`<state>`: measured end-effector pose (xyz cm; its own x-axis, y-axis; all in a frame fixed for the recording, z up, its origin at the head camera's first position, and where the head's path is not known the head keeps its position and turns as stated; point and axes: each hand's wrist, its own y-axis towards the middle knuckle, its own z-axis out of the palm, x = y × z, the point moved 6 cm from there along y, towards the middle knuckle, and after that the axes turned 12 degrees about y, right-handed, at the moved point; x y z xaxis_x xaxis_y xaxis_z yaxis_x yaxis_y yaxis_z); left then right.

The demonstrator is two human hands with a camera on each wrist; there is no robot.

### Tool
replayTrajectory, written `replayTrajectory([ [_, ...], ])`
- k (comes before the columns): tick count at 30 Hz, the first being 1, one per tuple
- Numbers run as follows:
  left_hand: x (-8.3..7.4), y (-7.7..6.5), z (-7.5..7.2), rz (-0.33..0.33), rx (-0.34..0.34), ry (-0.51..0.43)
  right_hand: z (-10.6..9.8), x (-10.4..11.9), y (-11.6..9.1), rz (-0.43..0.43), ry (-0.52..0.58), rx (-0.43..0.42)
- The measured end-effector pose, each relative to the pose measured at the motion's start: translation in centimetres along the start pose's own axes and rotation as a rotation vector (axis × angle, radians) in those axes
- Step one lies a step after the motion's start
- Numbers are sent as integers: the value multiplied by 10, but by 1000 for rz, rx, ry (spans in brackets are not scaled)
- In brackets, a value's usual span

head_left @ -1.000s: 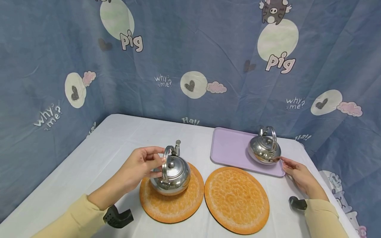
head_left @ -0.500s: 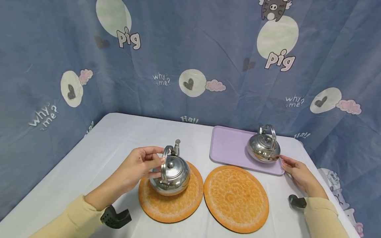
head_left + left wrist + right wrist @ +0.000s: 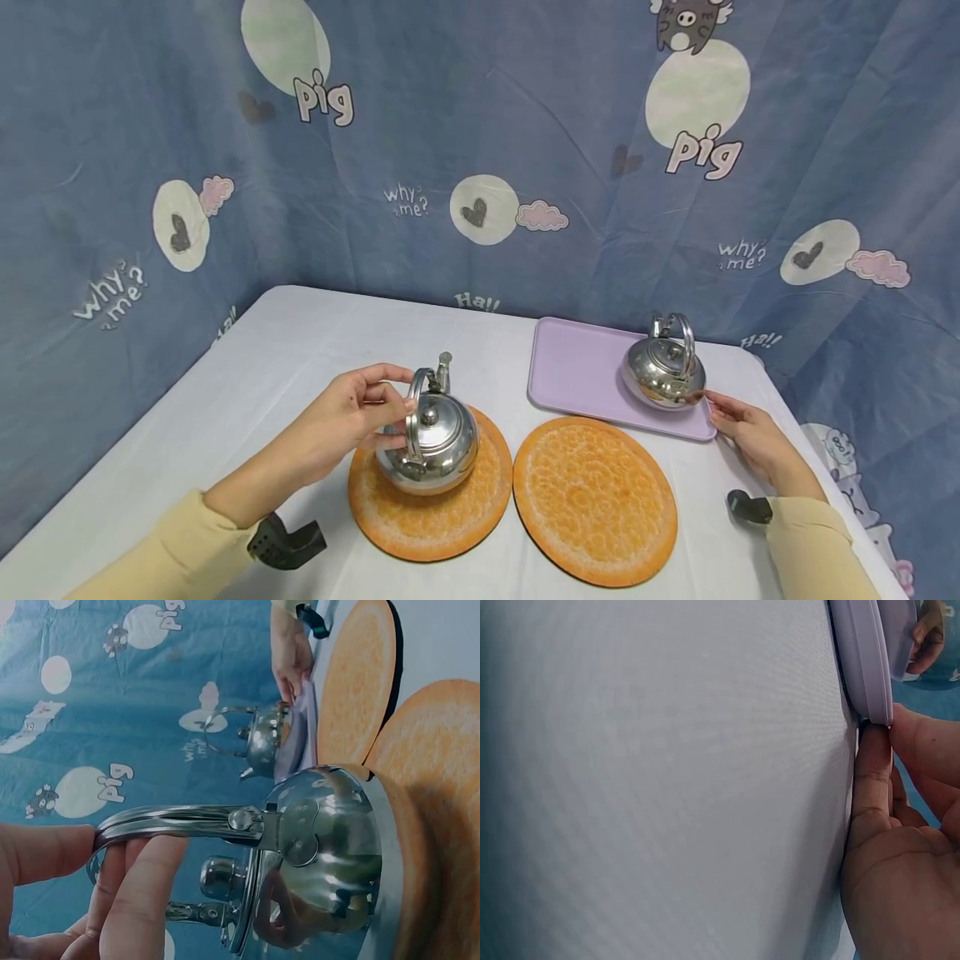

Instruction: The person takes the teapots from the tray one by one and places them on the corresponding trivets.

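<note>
Left of centre in the frame, the left hand (image 3: 348,417) pinches the upright handle (image 3: 187,820) of a steel kettle (image 3: 446,454) between thumb and fingers. That kettle stands on a round orange-slice mat (image 3: 420,542) at lower centre, its spout pointing toward the far side. A second mat (image 3: 596,500), matching and bare, lies just beside it, the two rims almost meeting.

Toward the right edge, the right hand (image 3: 753,442) grips the near right corner of a lilac tray (image 3: 573,371) — its fingers narrow, thumb over the rim and another finger under it. Another kettle (image 3: 663,379) stands upright on the tray's right end, close to that hand's fingertips. White cloth covers the worktop (image 3: 322,333); behind hangs a blue curtain (image 3: 375,150) printed with "pig" — clouds and hearts too.
</note>
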<state>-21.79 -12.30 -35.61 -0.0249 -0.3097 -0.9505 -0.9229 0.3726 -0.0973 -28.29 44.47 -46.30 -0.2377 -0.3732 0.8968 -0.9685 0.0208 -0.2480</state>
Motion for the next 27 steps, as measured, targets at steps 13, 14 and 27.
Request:
replayTrajectory([
  [13, -17, -8, -7, 87, -120, 337, 1, 0, 0, -48, 19, 6],
  [14, -19, -9, -8, 104, -138, 388, 0, 0, 0, -50, 22, 7],
  [27, -68, -6, -9, 283, -282, 695, 2, 1, -2, -57, 24, 19],
])
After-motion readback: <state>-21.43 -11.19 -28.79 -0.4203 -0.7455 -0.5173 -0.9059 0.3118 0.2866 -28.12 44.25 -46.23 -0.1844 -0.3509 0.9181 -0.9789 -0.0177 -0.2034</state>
